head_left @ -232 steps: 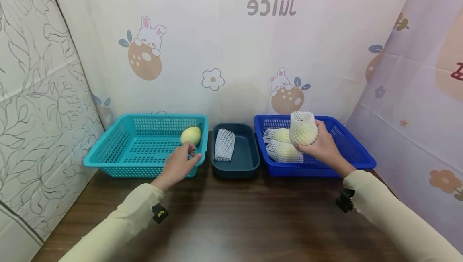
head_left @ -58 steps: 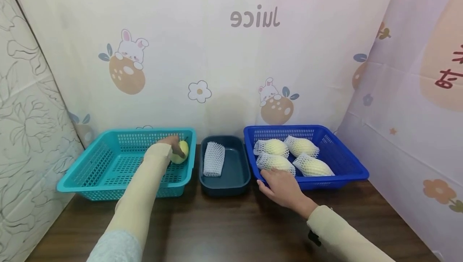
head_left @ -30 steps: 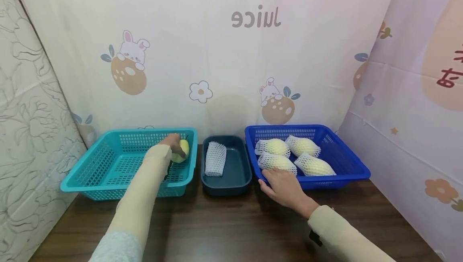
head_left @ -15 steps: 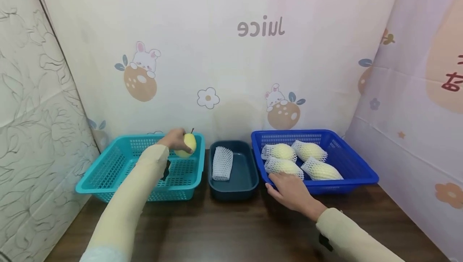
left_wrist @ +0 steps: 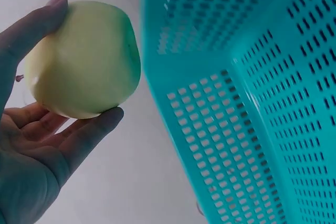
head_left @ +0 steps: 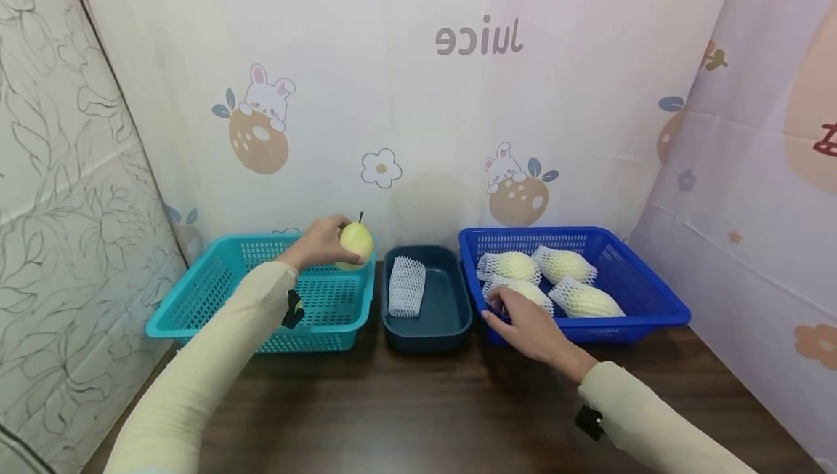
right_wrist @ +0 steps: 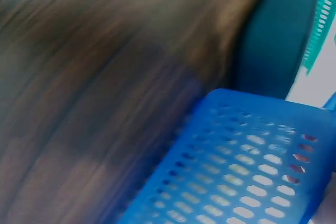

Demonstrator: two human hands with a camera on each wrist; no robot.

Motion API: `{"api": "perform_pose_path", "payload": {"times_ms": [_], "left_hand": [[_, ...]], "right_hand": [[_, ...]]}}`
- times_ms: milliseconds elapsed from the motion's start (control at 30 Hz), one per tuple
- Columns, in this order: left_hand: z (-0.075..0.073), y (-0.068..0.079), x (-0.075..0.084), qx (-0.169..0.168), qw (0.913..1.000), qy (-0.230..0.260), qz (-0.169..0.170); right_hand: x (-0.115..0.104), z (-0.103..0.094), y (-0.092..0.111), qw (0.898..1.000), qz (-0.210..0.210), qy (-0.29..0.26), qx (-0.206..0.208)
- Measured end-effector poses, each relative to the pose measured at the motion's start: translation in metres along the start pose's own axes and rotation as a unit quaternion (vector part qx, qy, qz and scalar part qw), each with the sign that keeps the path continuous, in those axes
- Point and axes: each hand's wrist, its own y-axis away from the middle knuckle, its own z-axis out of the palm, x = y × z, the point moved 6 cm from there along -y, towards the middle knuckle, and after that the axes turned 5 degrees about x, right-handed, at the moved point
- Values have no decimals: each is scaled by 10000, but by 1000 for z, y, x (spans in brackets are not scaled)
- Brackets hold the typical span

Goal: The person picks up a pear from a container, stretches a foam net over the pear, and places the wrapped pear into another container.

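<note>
A bare yellow-green pear (head_left: 357, 243) with a thin dark stem is pinched between the thumb and fingers of my left hand (head_left: 319, 243). It is up above the right end of the teal basket (head_left: 327, 298); the left wrist view has the pear (left_wrist: 84, 61) beside the basket wall (left_wrist: 210, 129). My right hand (head_left: 532, 325) is at the front left corner of the blue basket (head_left: 631, 325), thumb apart from its loosely bent fingers. Those fingers overlap the nearest net-wrapped pear (head_left: 523, 292). The right wrist view does not show the hand clearly.
Between the baskets stands a dark blue-green tray (head_left: 446, 303), with one white foam net sleeve (head_left: 407, 286) lying at its left side. More net-wrapped pears (head_left: 585, 299) lie in the blue basket's left half. A printed curtain (head_left: 431, 96) hangs behind the wooden table (head_left: 418, 408).
The right hand put a net-wrapped pear into the blue basket and moved to its front corner, lately lifting slightly off the rim. My left hand gripped the bare pear and raised it from the teal basket.
</note>
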Motion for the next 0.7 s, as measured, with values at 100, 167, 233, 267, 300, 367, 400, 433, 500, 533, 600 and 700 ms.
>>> {"api": "perform_pose_path", "payload": {"times_ms": [100,167,233,267,300,367,400,433,500,533,600,700], "left_hand": [[0,7,13,101,9997,169,165],[1,13,24,121,9991,274,287],[3,19,35,103,9982,394,429],[4,22,40,96,9978,429,497],[6,25,46,94,9973,476,554],[9,30,56,79,9957,594,710],[11,33,61,74,9947,655,791],[14,35,67,70,9937,708,868],[18,41,76,53,9912,839,1027],[20,43,80,44,9897,913,1101],[24,49,87,35,9869,1025,1242],[29,56,96,73,9822,1175,1462]], "right_hand": [[-8,-6,-7,9990,-28,-402,191],[-18,-9,-13,9975,-120,-655,230],[-30,-9,-20,9947,-207,-985,202],[-36,-9,-24,9927,-249,-1162,188],[-42,-9,-28,9906,-306,-1318,173],[-53,-6,-36,9865,-409,-1584,124],[-58,-4,-40,9844,-456,-1698,79],[-63,-2,-44,9824,-512,-1795,28],[-72,2,-50,9787,-621,-1956,-88],[-76,4,-53,9761,-630,-2073,-169],[-82,6,-57,9683,-620,-2389,-378],[-89,8,-59,9517,-476,-2952,-696]]}}
